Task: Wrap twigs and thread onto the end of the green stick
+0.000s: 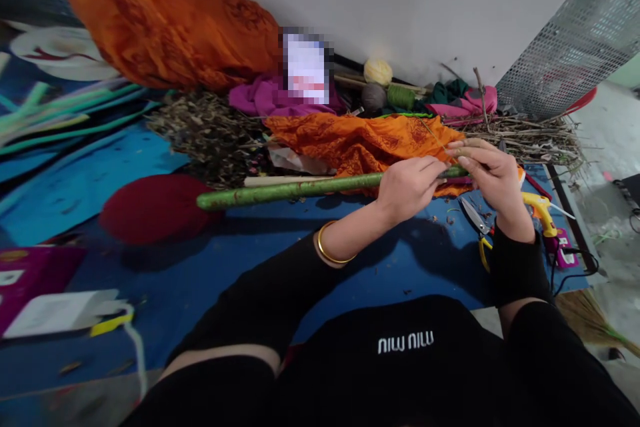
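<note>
A long green stick (290, 192) with reddish-brown marks lies almost level above the blue table, its thicker rounded end at the left. Toward the stick's right end, my left hand (407, 187) is closed around it, fingers pointing right. My right hand (487, 170) is pinched just above that end, holding a thin strand (439, 139) that runs up and to the left. Fingers cover part of the stick's tip, so how the strand meets it cannot be made out. Beside the left end sits a dark red round thing (155, 210).
Behind the hands lie an orange patterned cloth (360, 137), dry leaves (210, 133), yarn balls (379, 71) and dry twigs (530, 137). Scissors (477, 223) and a yellow glue gun (543, 210) with a cord rest at the right. A white box (60, 313) stands front left.
</note>
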Motion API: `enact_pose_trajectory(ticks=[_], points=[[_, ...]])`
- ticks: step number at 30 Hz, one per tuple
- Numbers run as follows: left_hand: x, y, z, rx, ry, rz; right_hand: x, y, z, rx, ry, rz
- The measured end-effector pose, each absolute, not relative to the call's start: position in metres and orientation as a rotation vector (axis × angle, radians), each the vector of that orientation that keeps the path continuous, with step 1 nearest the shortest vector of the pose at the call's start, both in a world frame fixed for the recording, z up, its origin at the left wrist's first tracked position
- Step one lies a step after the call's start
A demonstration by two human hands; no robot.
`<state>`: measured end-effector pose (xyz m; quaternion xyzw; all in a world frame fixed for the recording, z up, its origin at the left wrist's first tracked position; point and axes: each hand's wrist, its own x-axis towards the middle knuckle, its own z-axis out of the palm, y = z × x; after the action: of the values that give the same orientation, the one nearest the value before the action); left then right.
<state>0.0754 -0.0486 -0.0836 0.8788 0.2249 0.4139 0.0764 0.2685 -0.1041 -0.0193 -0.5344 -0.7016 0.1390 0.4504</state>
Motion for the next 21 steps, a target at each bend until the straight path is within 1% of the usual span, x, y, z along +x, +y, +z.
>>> enact_pose_trajectory(ticks=[5,8,11,15,18,21], points=[[0.066,-0.046,-0.069,2.533,0.725,1.297,0.292,-0.123,0.014,-1.387,-1.803,0.389],[0.063,-0.045,-0.063,2.49,0.752,1.327,0.311,-0.126,0.021,-1.391,-1.903,0.504],[0.063,-0.047,-0.059,2.431,0.697,1.274,0.322,-0.114,0.008,-1.324,-1.761,0.513],[0.06,-0.053,-0.051,2.335,0.62,1.122,0.323,-0.082,-0.026,-1.274,-1.476,0.335],[0.056,-0.055,-0.043,2.301,0.63,1.134,0.319,-0.07,-0.044,-1.369,-1.759,0.223],[0.052,-0.052,-0.039,2.323,0.664,1.183,0.313,-0.078,-0.046,-1.422,-2.135,0.246]])
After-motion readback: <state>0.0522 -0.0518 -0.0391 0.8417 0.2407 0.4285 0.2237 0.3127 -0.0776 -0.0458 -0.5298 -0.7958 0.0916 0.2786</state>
